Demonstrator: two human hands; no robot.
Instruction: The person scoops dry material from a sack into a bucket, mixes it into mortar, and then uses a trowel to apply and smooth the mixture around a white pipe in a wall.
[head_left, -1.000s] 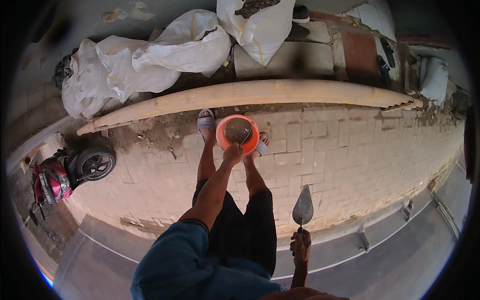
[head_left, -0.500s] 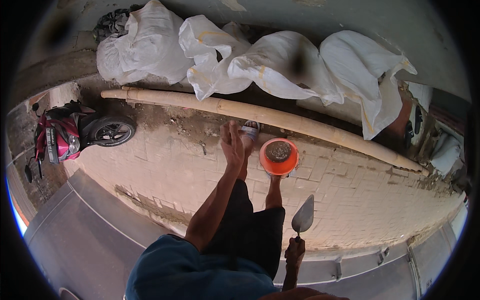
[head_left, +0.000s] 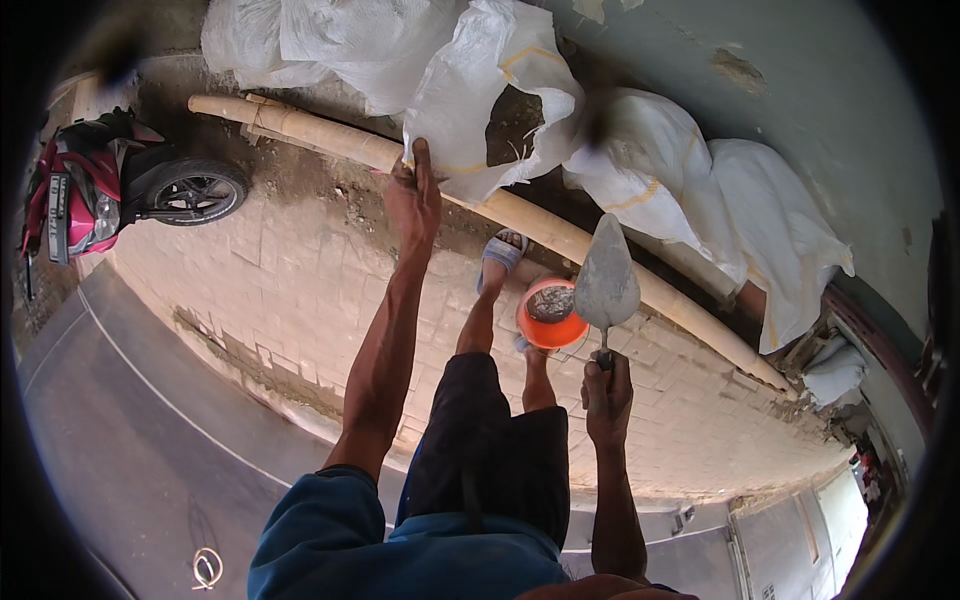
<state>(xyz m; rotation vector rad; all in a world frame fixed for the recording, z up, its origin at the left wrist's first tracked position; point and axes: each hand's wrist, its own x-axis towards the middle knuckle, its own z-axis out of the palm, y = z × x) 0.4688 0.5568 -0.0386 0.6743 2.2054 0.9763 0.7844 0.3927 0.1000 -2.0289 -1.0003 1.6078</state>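
Lining the wall side: bulging white sacks (head_left: 655, 165), yellow stripes on some, slumped against one another along the foot of a grey-green wall (head_left: 800, 110). Long bamboo pole (head_left: 310, 132) lies aslant across the ground, between the person's feet and the sacks; it is the main obstacle there, its middle partly covered by the lip of an open sack (head_left: 455, 100). That sack's mouth gapes, dark contents inside. Red motorbike (head_left: 100, 205) at far left, wheel toward the paving (head_left: 270, 265). Pale coiled hose or cord (head_left: 207, 568) low left, on a smooth grey surface (head_left: 160, 470). Smaller whitish bundle (head_left: 835, 370) past the pole's right end. Left hand (head_left: 414, 205) is at the open sack's near left edge, fingers partly bent, touching or very nearly so; cannot tell whether the cloth is pinched. Right hand (head_left: 607, 390) closed round the handle of a trowel (head_left: 607, 280), blade pointing up and away, its face greyish. Orange bucket (head_left: 563, 333), grey mix inside, sits beyond the right hand and slightly left, by the right foot; the blade overlaps its right rim in view, contact unclear. Bucket well apart from left hand. Sandal (head_left: 503, 250) on the left foot, just short of the pole.
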